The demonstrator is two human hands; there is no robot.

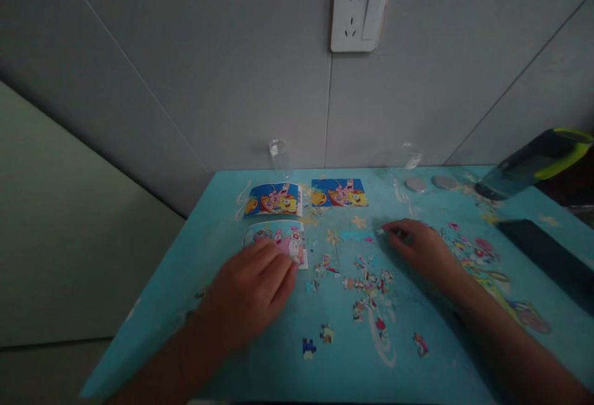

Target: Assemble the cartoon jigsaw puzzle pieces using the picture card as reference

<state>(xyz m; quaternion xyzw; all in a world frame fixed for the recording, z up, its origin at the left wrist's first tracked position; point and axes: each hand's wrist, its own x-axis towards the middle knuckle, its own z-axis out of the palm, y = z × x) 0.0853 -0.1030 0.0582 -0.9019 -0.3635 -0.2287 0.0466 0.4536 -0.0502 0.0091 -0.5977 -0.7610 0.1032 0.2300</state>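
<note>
My right hand (417, 245) reaches over the table, thumb and forefinger pinched on a small pale puzzle piece (380, 231). Just left of those fingertips lies a short joined strip of light-blue puzzle pieces (355, 236). My left hand (257, 281) is closed, fingers curled, at the lower picture card (297, 239) and hiding part of it; what its fingers hold, if anything, cannot be seen. Between the hands are scattered puzzle pieces (366, 283). A dark-blue piece (309, 348) and a yellowish piece (327, 334) lie nearer to me.
Two cartoon picture cards, a left one (273, 199) and a right one (338, 192), lie farther back. Along the wall are a clear jar (278, 156), another clear jar (412, 156) and two round lids (415, 184). A bottle (529, 163) and a dark flat object (547, 259) sit at right.
</note>
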